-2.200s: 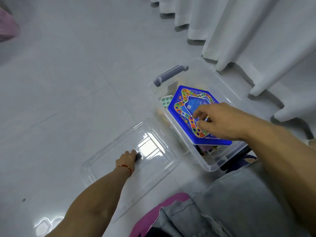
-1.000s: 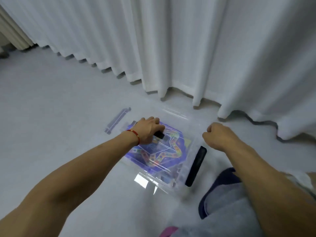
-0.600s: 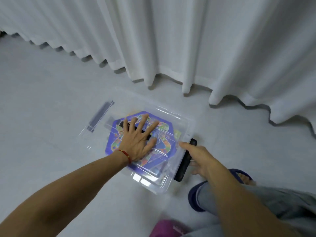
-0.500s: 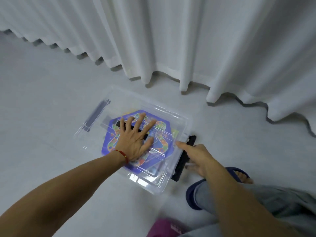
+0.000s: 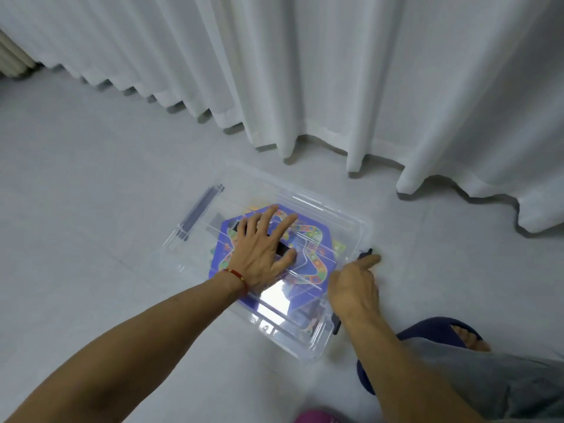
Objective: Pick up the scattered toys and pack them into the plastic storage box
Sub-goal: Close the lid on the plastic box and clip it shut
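The clear plastic storage box (image 5: 345, 227) stands on the floor with its transparent lid (image 5: 274, 297) on top. Through the lid shows a blue hexagonal game board (image 5: 308, 254) with a coloured track. My left hand (image 5: 262, 251) lies flat on the lid, fingers spread, over the lid's dark handle. My right hand (image 5: 351, 285) presses on the dark latch (image 5: 364, 254) at the box's right side, covering most of it. The grey latch (image 5: 198, 212) on the left side sticks outward.
White curtains (image 5: 335, 87) hang to the floor just behind the box. A foot in a dark blue slipper (image 5: 439, 334) and a grey-clothed knee are at the lower right. A pink slipper (image 5: 317, 418) peeks in at the bottom edge. The floor is pale tile.
The lid went from the floor onto the box. My left hand flattened on it, and my right hand moved from beside the right latch to down onto it.
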A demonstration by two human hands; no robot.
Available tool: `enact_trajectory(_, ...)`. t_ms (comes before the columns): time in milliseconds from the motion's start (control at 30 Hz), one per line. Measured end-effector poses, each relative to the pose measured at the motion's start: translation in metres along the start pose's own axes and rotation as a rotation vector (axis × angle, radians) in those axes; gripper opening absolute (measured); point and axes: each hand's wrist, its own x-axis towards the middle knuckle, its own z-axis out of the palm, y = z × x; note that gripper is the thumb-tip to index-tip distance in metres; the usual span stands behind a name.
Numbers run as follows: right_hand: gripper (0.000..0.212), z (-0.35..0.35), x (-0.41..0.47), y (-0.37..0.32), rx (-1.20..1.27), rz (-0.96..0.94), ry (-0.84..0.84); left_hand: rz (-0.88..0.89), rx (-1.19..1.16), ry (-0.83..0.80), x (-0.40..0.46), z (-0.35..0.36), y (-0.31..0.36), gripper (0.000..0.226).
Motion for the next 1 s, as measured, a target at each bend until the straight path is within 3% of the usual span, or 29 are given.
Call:
enact_trajectory(67,0.095,0.0,0.0,-0.002,-0.008,-0.04,-0.029,-0.123,-0.019,0.098,0.013,-0.006,-0.03,0.058)
enact_trajectory(167,0.075,-0.026,0.021,-0.016,-0.02,-0.066,0.014,-0.481,0.156,0.151,0.029,-0.018,-0.093,0.057)
enact_trajectory(233,0.066,-0.05,0.048,-0.03,-0.082,-0.06,0.023,-0.721,0.074,0.004,0.032,-0.022,-0.128,0.067)
enact_trajectory(300,0.062,-0.07,0.08,-0.04,-0.21,-0.078,0.026,-0.862,-0.166,-0.193,0.032,-0.022,-0.141,0.081)
enact_trajectory(367,0.062,-0.087,0.113,-0.047,-0.348,-0.095,0.033,-0.886,-0.418,-0.25,0.03,-0.021,-0.129,0.079)
enact_trajectory(467,0.078,-0.114,0.148,-0.06,-0.515,-0.092,0.023,-0.908,-0.586,-0.088,0.033,-0.007,-0.094,0.067)
enact_trajectory(533,0.08,-0.134,0.158,-0.066,-0.58,-0.11,0.008,-0.936,-0.509,0.031,0.04,0.004,-0.071,0.061)
enact_trajectory(633,0.07,-0.159,0.169,-0.063,-0.636,-0.172,-0.031,-0.91,-0.166,0.197,0.055,0.011,-0.047,0.049)
enact_trajectory(800,0.056,-0.168,0.191,-0.045,-0.512,-0.224,-0.081,-0.915,0.053,0.167,0.065,0.012,-0.038,0.045)
enact_trajectory(1000,0.066,-0.16,0.208,-0.043,-0.446,-0.258,-0.014,-0.922,0.083,0.126,0.078,0.001,-0.031,0.048)
